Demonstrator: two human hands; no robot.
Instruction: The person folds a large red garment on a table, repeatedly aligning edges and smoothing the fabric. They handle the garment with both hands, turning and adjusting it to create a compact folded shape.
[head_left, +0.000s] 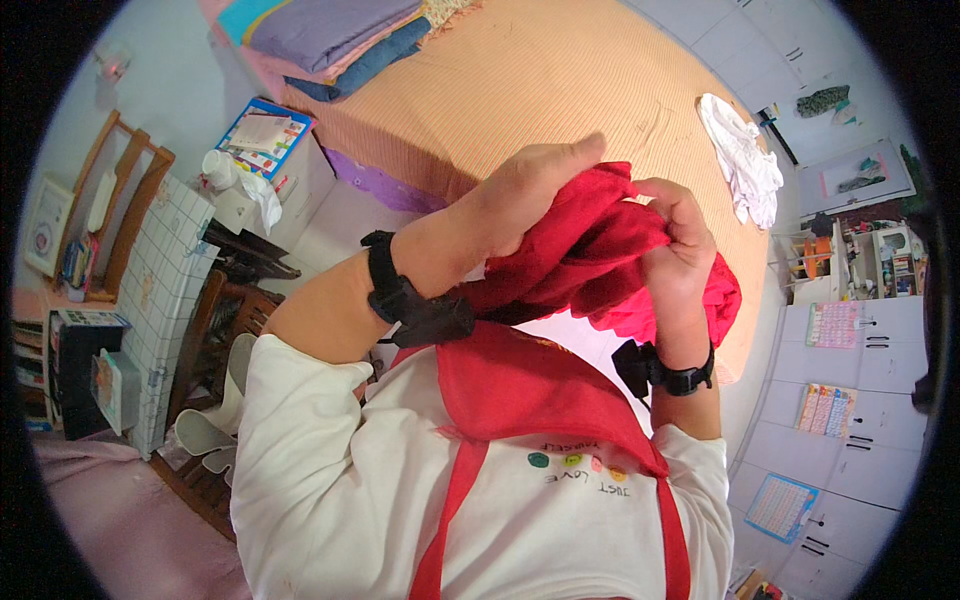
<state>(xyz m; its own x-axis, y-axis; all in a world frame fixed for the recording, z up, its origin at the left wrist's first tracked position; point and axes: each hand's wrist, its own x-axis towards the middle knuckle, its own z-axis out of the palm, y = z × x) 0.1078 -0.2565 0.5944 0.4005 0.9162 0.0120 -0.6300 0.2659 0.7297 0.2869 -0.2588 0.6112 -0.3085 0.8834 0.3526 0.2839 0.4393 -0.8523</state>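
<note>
A bunched red cloth (577, 247), seemingly a garment, hangs in folds between my hands in front of my chest. My left hand (525, 187) holds its left side; the thumb sticks out above the fabric and the other fingers are hidden. At the upper right edge, my right hand (681, 232) pinches the cloth between bent fingers. A brighter red part (720, 300) of fabric shows behind my right wrist. I wear a red apron (540, 382) over a white shirt (315, 480), and a black strapped device sits on each wrist.
Ahead is a bed (540, 90) with a striped orange cover. Folded bedding (337, 37) lies on its far left, white clothing (739, 157) at its right edge. Left are a bedside cabinet (300, 202), a wooden chair (217, 337) and a cloth-covered table (165, 300). White cupboards (885, 367) line the right.
</note>
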